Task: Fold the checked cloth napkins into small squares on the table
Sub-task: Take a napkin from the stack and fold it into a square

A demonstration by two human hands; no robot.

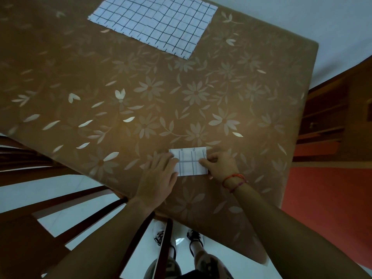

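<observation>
A small folded checked napkin (190, 162) lies near the table's front edge, white with dark lines. My left hand (159, 178) lies flat with straight fingers pressing its left side. My right hand (219, 164) has its fingers curled on the napkin's right edge and seems to pinch it. A second checked napkin (155, 23) lies spread flat at the far side of the table, away from both hands.
The table (141, 93) wears a brown cloth with pale flowers. Dark wooden chairs (60, 208) stand at the front left. Wooden furniture (330, 117) and a red floor area lie to the right. My feet show on the white floor below.
</observation>
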